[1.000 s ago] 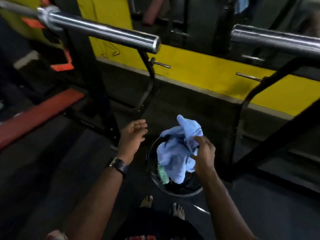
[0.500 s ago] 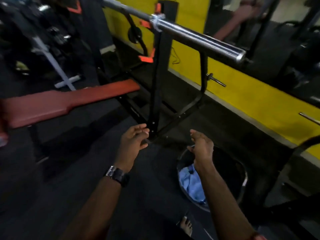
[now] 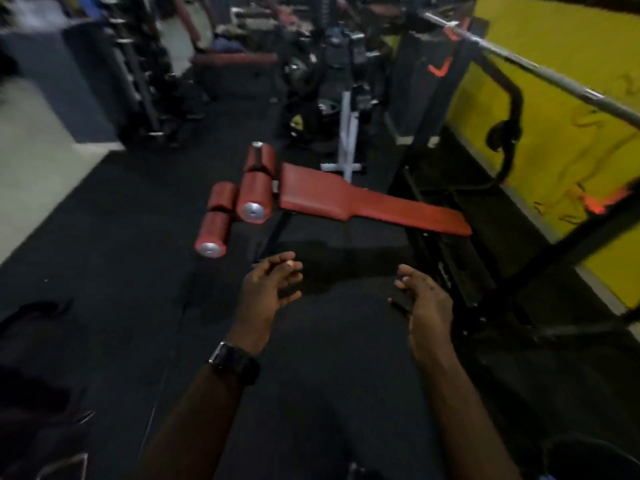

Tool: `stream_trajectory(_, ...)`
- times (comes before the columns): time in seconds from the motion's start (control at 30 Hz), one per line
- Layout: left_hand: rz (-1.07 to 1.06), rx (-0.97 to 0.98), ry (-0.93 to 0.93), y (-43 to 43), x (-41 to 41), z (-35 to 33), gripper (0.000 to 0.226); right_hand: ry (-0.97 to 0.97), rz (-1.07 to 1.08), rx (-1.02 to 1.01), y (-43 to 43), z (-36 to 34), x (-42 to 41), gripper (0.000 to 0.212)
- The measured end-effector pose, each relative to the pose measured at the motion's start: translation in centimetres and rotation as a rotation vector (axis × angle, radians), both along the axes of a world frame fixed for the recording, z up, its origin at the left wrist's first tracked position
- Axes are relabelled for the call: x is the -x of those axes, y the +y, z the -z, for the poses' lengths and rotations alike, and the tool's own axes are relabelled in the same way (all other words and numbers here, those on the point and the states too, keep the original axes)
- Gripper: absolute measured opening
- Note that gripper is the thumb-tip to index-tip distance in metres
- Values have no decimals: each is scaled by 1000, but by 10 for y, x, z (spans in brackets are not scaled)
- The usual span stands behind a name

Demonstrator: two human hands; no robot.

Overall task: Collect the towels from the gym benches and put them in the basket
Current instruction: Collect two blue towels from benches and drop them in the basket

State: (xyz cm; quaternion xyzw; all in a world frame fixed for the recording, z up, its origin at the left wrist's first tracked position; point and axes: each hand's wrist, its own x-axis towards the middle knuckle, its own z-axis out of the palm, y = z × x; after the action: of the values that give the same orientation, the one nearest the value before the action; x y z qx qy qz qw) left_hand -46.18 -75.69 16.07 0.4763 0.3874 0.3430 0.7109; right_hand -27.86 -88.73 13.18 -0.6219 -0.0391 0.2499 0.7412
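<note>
My left hand and my right hand hang in front of me over the dark floor, fingers relaxed, holding nothing. The black basket is at the bottom right corner, with a sliver of blue towel showing at the frame edge. Ahead stands a red padded bench with red roller pads at its left end; no towel lies on it. Far back, something bluish rests on another red bench, too blurred to name.
A black rack with a steel barbell runs along the yellow wall on the right. A white machine frame and dumbbell racks stand further back. Black rubber flooring stretches between me and the bench.
My right hand let the blue towel drop into the basket and came away bare. My view swung left, from the basket to the red bench; the basket slid to the bottom right corner.
</note>
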Motion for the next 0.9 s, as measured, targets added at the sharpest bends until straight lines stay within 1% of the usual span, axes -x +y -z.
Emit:
stream_trajectory(0.13,-147,3,-31,71,45,5,16,2,-159,-32,100,-3,29,17)
stream_trajectory(0.23,-235,1,-6,121,66,7,17,38,-246,-52,167,-3,43,18)
stream_trajectory(0.27,-299,-34,-6,172,82,9,18,59,-326,-57,230,1,52,19)
stream_trajectory(0.37,-323,-54,22,204,96,4,16,100,-330,-82,269,4,57,19)
stream_trajectory(0.43,-390,-57,14,252,107,-1,18,102,-366,-87,328,4,62,22)
stream_trajectory(0.47,-432,-38,22,290,115,-4,18,122,-413,-78,376,4,67,26)
stream_trajectory(0.57,-526,-32,28,366,133,-9,19,113,-520,-69,475,-4,83,30)
stream_trajectory(0.73,-618,3,18,458,158,7,18,112,-639,-49,607,-4,117,21)
stream_trajectory(0.9,-657,32,-11,576,179,30,18,95,-698,-50,733,8,147,20)
